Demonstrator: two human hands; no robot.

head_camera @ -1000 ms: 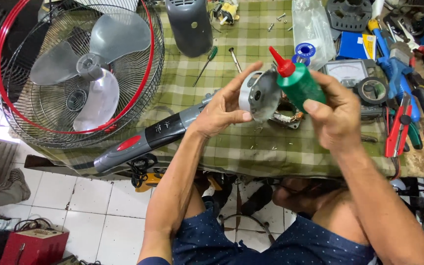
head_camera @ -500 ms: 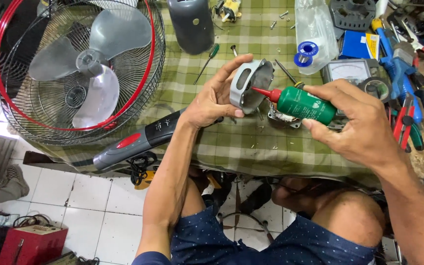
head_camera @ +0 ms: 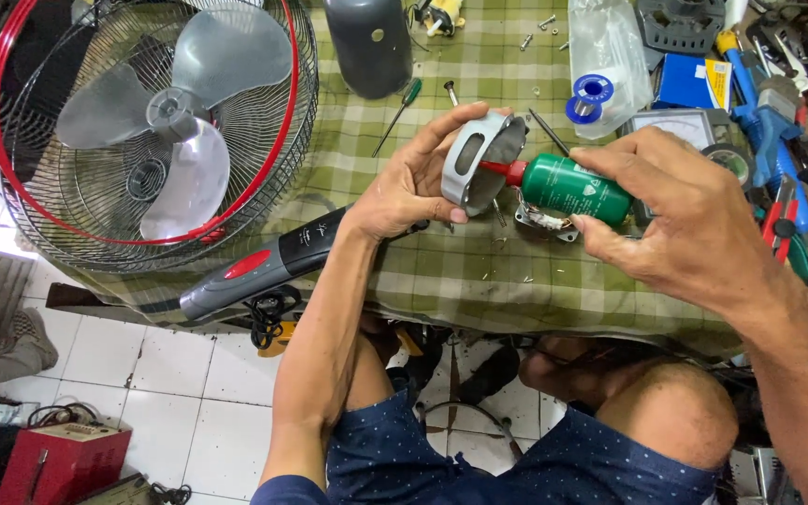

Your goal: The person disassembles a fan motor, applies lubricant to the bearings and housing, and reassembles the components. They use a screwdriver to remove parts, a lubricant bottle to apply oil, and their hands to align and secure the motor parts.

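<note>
My left hand (head_camera: 413, 178) grips a round grey metal motor cover (head_camera: 479, 159), its hollow side turned to the right. My right hand (head_camera: 685, 220) holds a small green oil bottle (head_camera: 572, 187) lying sideways, its red nozzle poking into the cover. Both are held just above the green checked tablecloth (head_camera: 441, 271). Under the bottle, part of a motor core with copper windings (head_camera: 544, 223) lies on the cloth.
A wire fan guard with red rim and grey blades (head_camera: 156, 131) lies at left. A grey and red fan stand piece (head_camera: 264, 264) lies under my left forearm. A dark motor housing (head_camera: 368, 42), screwdrivers (head_camera: 395, 114), a meter (head_camera: 680, 126) and pliers (head_camera: 787, 224) crowd the table.
The bottle has tipped from upright to sideways, and its nozzle has gone into the cover. My view has shifted closer to the table.
</note>
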